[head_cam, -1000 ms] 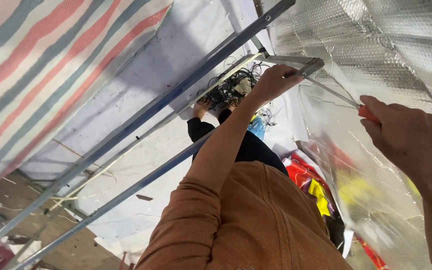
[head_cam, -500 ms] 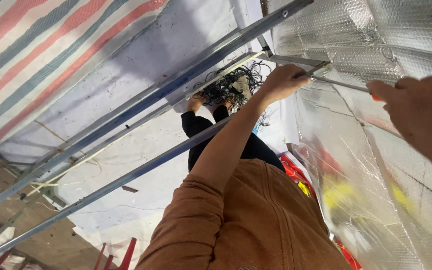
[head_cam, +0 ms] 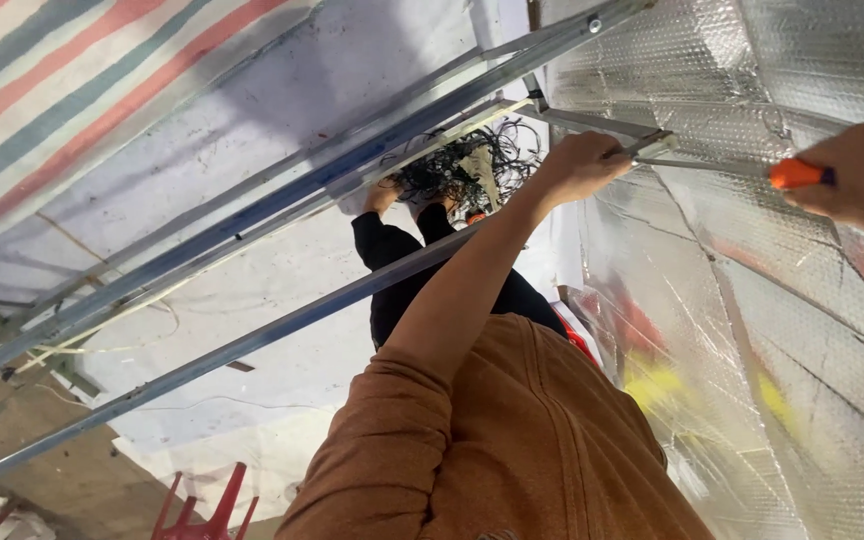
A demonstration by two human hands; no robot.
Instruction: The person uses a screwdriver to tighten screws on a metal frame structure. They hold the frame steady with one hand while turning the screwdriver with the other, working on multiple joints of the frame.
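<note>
Screwdriver (head_cam: pixel 742 168) in right hand (head_cam: pixel 857 180), left hand (head_cam: pixel 580 165) gripping bracket (head_cam: pixel 652 143)

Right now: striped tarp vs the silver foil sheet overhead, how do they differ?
The striped tarp has red, white and blue-grey bands and a dull, woven look; the silver foil sheet is one bright metallic tone, reflective, with a bubbled texture. The tarp fills the upper left, the foil the right, where the left hand and the right hand, holding an orange-handled tool, are at its edge. Both hang overhead around the metal rails.

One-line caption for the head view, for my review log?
Left hand steadies a metal bracket by foil insulation; right hand grips an orange-handled screwdriver.
</note>
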